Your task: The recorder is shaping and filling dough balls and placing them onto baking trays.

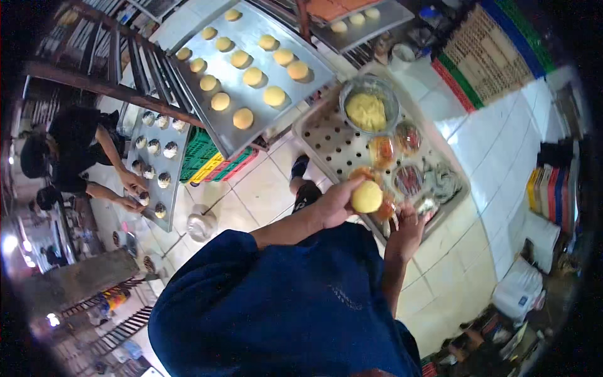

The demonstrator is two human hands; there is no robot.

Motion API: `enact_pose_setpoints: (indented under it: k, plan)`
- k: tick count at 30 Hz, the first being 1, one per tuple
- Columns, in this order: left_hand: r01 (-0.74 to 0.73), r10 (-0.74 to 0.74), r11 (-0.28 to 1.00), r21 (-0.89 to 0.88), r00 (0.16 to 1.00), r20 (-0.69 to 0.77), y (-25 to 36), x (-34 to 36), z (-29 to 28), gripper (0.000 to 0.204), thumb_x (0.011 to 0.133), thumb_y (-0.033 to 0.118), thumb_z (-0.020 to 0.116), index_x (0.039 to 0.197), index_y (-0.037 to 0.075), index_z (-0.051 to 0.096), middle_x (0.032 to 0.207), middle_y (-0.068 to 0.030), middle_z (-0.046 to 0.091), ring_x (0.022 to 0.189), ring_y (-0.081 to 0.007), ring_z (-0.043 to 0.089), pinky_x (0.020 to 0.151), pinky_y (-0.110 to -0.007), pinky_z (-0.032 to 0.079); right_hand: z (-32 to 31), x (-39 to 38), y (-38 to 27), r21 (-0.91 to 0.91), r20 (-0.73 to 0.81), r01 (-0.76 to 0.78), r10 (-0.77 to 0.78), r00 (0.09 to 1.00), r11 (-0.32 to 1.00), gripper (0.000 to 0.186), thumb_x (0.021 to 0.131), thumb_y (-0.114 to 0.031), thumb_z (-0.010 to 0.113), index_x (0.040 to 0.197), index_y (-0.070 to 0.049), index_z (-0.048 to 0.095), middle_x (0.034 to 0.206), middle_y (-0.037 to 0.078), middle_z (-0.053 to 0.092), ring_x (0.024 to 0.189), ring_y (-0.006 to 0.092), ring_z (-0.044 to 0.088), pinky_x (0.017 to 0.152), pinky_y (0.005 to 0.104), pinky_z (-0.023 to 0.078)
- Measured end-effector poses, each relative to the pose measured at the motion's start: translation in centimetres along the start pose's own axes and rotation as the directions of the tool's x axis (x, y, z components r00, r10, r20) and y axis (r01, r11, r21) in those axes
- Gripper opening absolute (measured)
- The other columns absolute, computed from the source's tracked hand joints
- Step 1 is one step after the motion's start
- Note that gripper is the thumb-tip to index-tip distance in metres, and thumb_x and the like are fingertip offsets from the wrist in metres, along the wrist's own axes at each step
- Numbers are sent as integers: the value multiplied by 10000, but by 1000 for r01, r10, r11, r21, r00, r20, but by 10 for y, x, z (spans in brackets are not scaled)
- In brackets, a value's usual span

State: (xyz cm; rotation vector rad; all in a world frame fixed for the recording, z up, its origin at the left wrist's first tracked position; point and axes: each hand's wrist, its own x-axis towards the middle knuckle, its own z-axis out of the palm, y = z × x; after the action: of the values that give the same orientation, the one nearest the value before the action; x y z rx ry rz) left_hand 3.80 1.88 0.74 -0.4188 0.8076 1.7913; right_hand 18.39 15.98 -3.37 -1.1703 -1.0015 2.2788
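Note:
My left hand point(336, 204) is closed round a smooth, pale yellow dough ball point(367, 196), held above the near part of a beige perforated crate point(461, 164). To its right, my right hand point(407, 234) has its fingers stretched out, with no object visible in them, beside a round bread in clear wrap point(408, 180). Orange-brown wrapped bread point(381, 151) lies farther back in the crate. At the crate's far end, a clear bowl point(396, 94) holds a mass of yellow dough point(366, 112). Part of the bread under my hands is hidden.
A metal tray point(188, 74) with rows of yellow dough balls rests on a rack at the upper left. Farther left, another person point(69, 151) reaches over a tray of dark-and-white topped pieces point(154, 173). Green, yellow and red crates point(204, 157) are stacked beneath. Crumpled clear plastic point(445, 182) lies at the crate's right.

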Motion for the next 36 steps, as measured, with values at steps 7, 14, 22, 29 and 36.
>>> enact_pose_setpoints:
  k: [7,14,22,29,36]
  plan:
    - [-458,449,883,-99,888,-98,196,62,-119,395,975,441,449,1100,71,506,985,-74,611,877,-251,648,801,-516,549,31,55,6,-301,-26,38,-49,998,953,465,996,-407,338,1290,-84,499,1262,51,542,1090,164,485,947,320,357]
    - [-417,519,854,310,729,-446,427,110,-188,464,930,526,469,1095,98,534,964,-70,603,840,-237,610,668,-454,555,106,91,21,-142,-237,84,-116,964,986,442,970,-415,448,1269,-99,526,1137,15,583,1000,152,488,911,341,352]
    - [-560,731,616,554,669,-136,560,183,-265,542,955,525,380,1095,37,572,957,-98,613,819,-275,636,576,-407,569,201,91,55,-208,-297,54,-115,948,977,392,973,-322,511,1223,-24,561,1120,93,623,977,181,593,845,311,480]
    - [-84,779,264,961,606,-160,604,215,-283,584,977,518,322,917,9,600,694,-127,609,647,-270,601,654,-376,486,236,90,74,-295,-305,-59,-35,952,954,410,997,-325,443,1225,-2,550,1149,98,610,970,159,566,867,295,426]
    - [-280,969,5,960,239,65,581,195,-288,437,985,394,426,1080,-5,578,878,-151,667,783,-257,638,719,-370,472,264,132,98,-547,-50,-86,70,996,833,369,977,-256,480,1243,-4,530,1117,91,611,911,164,598,796,297,490]
